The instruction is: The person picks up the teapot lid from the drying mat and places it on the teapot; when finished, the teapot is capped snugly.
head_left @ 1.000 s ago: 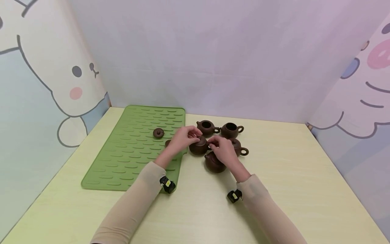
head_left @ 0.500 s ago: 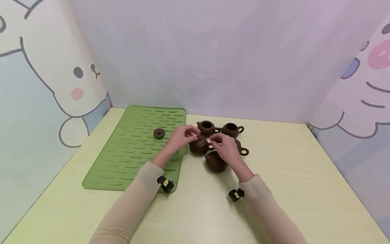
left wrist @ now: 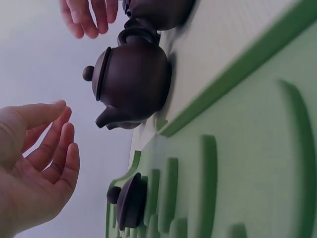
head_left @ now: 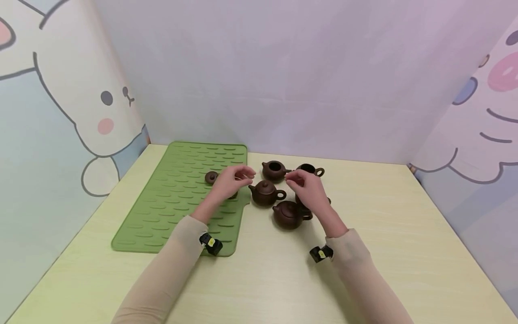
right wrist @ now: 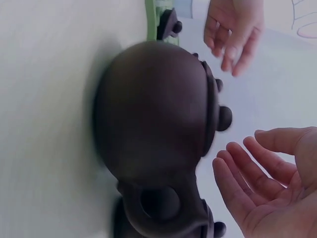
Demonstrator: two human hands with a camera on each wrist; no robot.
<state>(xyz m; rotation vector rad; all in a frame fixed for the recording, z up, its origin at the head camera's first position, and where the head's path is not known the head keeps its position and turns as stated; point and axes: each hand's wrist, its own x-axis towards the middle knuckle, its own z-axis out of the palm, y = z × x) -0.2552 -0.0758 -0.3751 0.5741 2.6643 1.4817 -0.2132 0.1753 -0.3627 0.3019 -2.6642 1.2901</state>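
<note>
A dark brown lidded teapot (head_left: 265, 194) stands upright between the hands, its spout toward the green mat (head_left: 174, 202). My left hand (head_left: 230, 182) hovers over the mat's right side, apart from that teapot, with loosely bent fingers and nothing held. Over the right-hand teapots is my right hand (head_left: 309, 189), fingers relaxed and holding nothing. It partly covers another teapot (head_left: 299, 199). Nearest to me sits a lidded teapot (head_left: 289, 216), seen close in the right wrist view. One loose lid (head_left: 210, 177) lies on the mat; a second (head_left: 233, 195) is mostly hidden behind the left hand.
Two teapots without lids, one at the back left (head_left: 274, 172) and one at the back right (head_left: 308, 169), stand behind the others. A pale wooden table (head_left: 267, 279) carries everything. Printed cloth walls (head_left: 275, 90) close off the back and sides.
My left hand has drawn back leftward from the middle teapot's lid knob. My right hand has left the area of that teapot's handle and moved right. The teapots stay in place.
</note>
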